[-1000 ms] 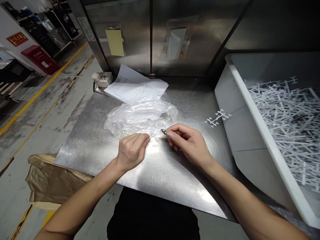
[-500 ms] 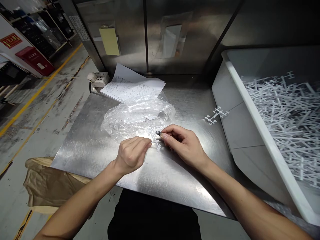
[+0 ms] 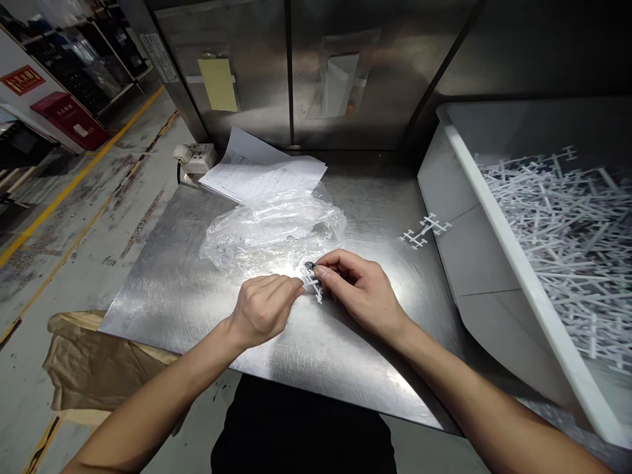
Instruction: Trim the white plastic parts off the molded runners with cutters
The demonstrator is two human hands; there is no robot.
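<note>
My left hand [image 3: 264,308] is closed in a pinch on a small white branched plastic piece [image 3: 312,284] that lies just above the steel table [image 3: 345,342]. My right hand [image 3: 356,288] is closed around a small dark-tipped tool [image 3: 310,266], whose tip touches the top of that piece. Both hands sit at the near edge of a crumpled clear plastic bag [image 3: 274,232] in the middle of the table.
Another white branched piece [image 3: 424,230] lies to the right beside a large white bin [image 3: 498,224] with several such pieces. Printed papers [image 3: 261,172] and a power strip [image 3: 196,158] lie at the back. Brown paper [image 3: 93,362] sits on the floor, left.
The white piece has turned in my left hand's pinch and now shows more fully between the hands. My right hand with the tool has shifted slightly left toward it.
</note>
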